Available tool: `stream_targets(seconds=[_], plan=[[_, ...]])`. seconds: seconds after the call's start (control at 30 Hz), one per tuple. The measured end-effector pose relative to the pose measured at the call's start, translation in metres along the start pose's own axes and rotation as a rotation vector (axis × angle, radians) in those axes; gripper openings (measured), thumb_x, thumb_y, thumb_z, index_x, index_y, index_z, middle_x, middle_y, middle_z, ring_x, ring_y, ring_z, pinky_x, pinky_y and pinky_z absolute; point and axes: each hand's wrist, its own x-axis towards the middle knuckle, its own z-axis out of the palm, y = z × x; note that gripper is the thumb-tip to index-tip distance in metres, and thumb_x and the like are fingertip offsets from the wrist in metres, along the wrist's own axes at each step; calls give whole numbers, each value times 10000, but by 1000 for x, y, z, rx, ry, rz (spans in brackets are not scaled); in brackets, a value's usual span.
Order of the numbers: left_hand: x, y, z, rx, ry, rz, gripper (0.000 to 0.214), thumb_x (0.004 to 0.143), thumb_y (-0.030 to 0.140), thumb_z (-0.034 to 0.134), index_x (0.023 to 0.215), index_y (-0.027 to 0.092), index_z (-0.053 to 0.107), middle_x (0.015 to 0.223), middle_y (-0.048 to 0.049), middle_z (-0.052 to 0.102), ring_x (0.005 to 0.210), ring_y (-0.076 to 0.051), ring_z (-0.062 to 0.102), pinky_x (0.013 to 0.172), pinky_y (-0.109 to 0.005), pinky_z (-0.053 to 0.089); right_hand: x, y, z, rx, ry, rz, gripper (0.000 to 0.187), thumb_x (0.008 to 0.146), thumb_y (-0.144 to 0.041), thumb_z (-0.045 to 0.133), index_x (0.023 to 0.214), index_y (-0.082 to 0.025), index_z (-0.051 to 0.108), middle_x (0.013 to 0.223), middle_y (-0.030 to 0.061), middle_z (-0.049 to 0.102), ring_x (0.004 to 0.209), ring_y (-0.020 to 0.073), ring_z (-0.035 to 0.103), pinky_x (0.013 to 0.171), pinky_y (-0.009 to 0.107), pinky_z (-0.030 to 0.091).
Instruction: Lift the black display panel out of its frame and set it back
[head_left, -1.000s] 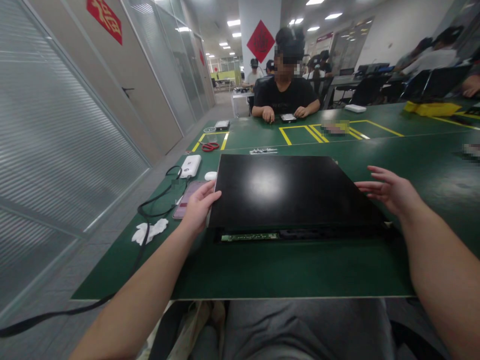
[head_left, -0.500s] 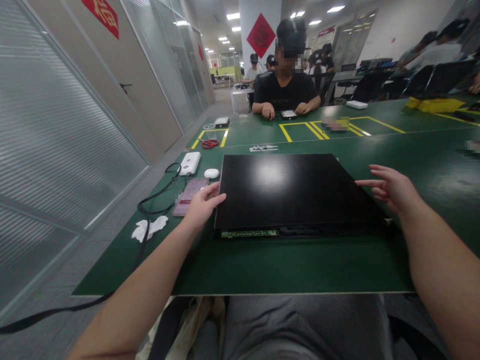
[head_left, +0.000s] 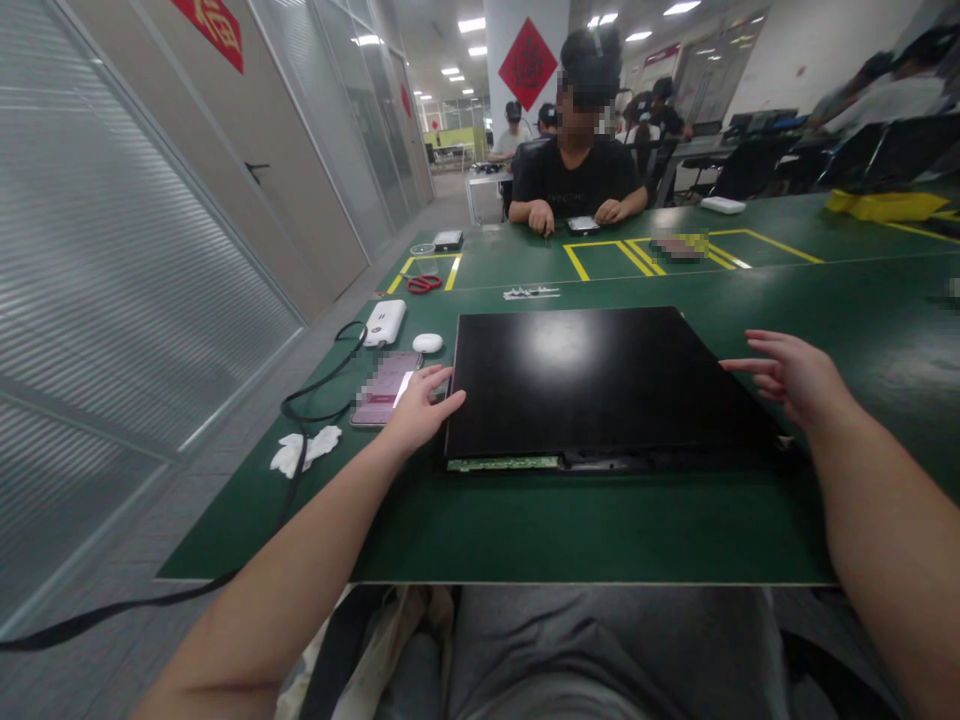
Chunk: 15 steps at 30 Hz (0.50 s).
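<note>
A large black display panel (head_left: 570, 390) lies flat on the green table (head_left: 585, 530), its dark glossy face upward. A strip of green circuit board (head_left: 502, 464) shows along its near edge, toward the left. My left hand (head_left: 420, 410) is at the panel's left edge, thumb and fingers spread apart, with the thumb tip at the rim. At the right edge, my right hand (head_left: 799, 380) has its index finger pointing at the side, very close to it or touching. The other right fingers are loosely bent and hold nothing.
Left of the panel are a phone (head_left: 379, 395), a white earbud case (head_left: 427, 343), a white power bank (head_left: 385, 322) with a black cable, and crumpled tissue (head_left: 306, 450). Red scissors (head_left: 424, 284) and small white pieces (head_left: 531, 294) lie beyond. A person (head_left: 577, 180) sits opposite.
The panel has shifted slightly right against the table. My left fingers have loosened at its left edge. My right hand stays beside the right edge, and the whole view has moved a little.
</note>
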Motion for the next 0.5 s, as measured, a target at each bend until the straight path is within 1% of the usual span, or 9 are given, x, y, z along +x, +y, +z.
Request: stream_targets(seconds=[0.07, 0.27, 0.43, 0.5], plan=[[2, -4, 0, 41, -15, 10, 576, 763, 431, 714, 1288, 196, 672, 1491, -155, 445, 1403, -327, 432, 1084, -454, 446, 1, 1, 0, -6, -1, -5, 248, 788, -191, 637, 1031, -201, 586, 665, 105, 702, 323, 33, 264, 326, 161, 178], [8, -11, 2, 116, -22, 46, 543, 812, 411, 685, 1307, 189, 663, 1484, -156, 445, 1375, -341, 447, 1074, -470, 451, 0, 0, 1, -19, -5, -3, 266, 777, -183, 637, 1039, -204, 599, 667, 101, 704, 339, 41, 263, 332, 171, 187], [11, -15, 3, 141, -19, 59, 523, 813, 407, 695, 1294, 202, 672, 1485, -149, 430, 1357, -338, 461, 1058, -470, 463, 1, 2, 1, -18, -7, -17, 268, 761, -186, 640, 1026, -202, 603, 657, 105, 696, 344, 43, 265, 342, 173, 179], [12, -17, 3, 158, -25, 59, 528, 817, 402, 694, 1299, 189, 667, 1489, -158, 419, 1364, -339, 454, 1073, -477, 451, 1, 2, 1, -16, -6, -21, 268, 760, -185, 642, 1025, -199, 607, 665, 108, 697, 342, 40, 268, 344, 173, 177]])
